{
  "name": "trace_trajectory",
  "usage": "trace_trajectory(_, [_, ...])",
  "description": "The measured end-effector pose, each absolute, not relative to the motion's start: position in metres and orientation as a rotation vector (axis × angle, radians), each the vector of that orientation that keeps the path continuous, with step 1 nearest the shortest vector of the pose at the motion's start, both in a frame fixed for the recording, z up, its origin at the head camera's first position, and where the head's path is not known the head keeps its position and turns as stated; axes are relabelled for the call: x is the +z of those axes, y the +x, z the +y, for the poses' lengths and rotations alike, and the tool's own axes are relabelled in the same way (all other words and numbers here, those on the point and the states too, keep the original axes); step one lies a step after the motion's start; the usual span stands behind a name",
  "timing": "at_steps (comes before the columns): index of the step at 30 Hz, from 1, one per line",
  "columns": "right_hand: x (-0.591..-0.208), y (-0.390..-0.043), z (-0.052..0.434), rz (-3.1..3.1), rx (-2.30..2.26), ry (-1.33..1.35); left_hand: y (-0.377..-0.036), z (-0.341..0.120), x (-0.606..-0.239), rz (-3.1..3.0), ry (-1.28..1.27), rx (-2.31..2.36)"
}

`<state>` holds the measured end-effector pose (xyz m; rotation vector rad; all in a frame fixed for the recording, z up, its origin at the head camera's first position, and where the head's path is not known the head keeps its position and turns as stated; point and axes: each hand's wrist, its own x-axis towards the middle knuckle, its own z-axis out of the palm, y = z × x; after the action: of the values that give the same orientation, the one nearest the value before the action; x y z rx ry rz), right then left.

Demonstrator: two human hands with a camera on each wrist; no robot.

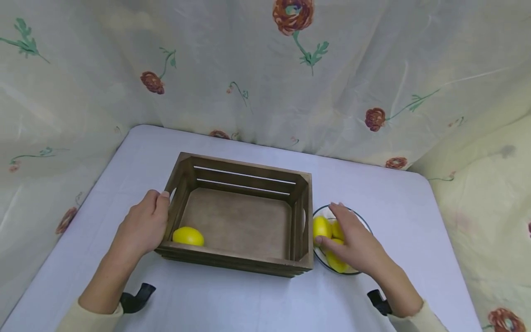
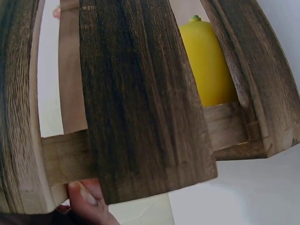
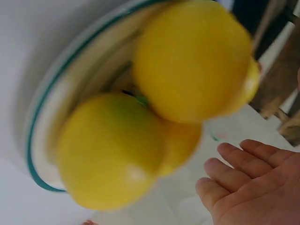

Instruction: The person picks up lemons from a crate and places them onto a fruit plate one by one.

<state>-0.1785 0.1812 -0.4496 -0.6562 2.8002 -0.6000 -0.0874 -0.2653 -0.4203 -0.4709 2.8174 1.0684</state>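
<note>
A brown slatted wooden crate [image 1: 232,262] stands on the table with a yellow lemon [image 1: 188,236] in its front left corner. My left hand [image 1: 145,221] grips the crate's left end at the handle opening. Its thumb [image 2: 86,199] shows by the slats in the left wrist view; most of that hand is hidden there. Right of the crate, a dish [image 3: 44,136] with a green rim holds several lemons [image 3: 108,154]. Over this dish is my right hand [image 1: 361,240], its fingers extended and spread from the thumb, with nothing in its grasp.
A white cloth [image 1: 199,299] covers the table. Floral curtains [image 1: 249,69] hang behind and along both sides. The dish sits close against the crate's right end. A black wrist mount [image 1: 137,299] is on the left arm, another [image 1: 378,302] on the right.
</note>
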Motion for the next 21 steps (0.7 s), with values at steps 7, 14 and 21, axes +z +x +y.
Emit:
trace_trajectory(7, [-0.416,-0.17,0.173,2.778,-0.65,-0.677,-0.088,-0.264,-0.42,2.803,-0.477,1.05])
trace_trajectory(14, [-0.391,-0.168,0.158,2.791,-0.691,-0.808,-0.09,-0.264,-0.42,2.806,-0.458,1.04])
trace_trajectory(21, [-0.363,-0.169,0.14,2.788,-0.651,-0.956,-0.091,-0.264,-0.421,2.792,-0.473,1.046])
